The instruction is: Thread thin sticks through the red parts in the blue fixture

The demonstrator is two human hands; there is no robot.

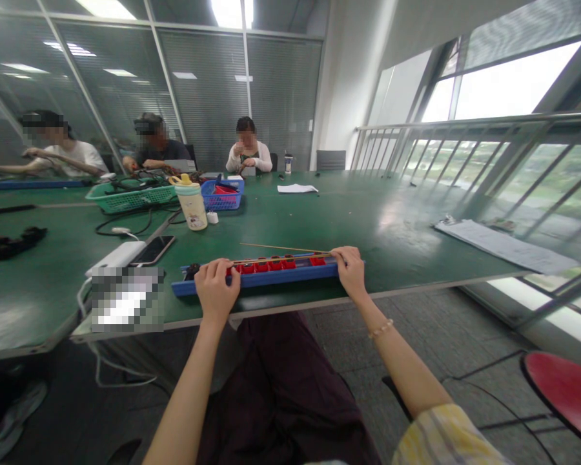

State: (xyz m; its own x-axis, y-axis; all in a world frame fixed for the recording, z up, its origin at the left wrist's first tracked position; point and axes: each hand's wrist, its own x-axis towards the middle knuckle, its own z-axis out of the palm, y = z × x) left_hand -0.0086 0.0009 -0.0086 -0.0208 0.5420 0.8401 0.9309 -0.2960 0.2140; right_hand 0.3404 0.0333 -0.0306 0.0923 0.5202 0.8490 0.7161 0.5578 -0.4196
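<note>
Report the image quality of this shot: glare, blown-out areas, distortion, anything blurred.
In the head view, the windows are blown out to white, the green table carries pale glare on its right side, the railing leans and bows from wide-angle distortion, a pixelated block hides the table's near left edge, and the left hand and right hand stay sharp.

Ahead and left of my left hand [216,290]: one smartphone [153,250] lying just beside a white power bank [115,258]; farther on, a green plastic basket [130,197], a blue basket [221,196], a yellow-capped bottle [188,202]. Right of my right hand [351,271]: loose papers [506,245] (print too small to read), and a red round stool [566,394] below the table edge.
</note>
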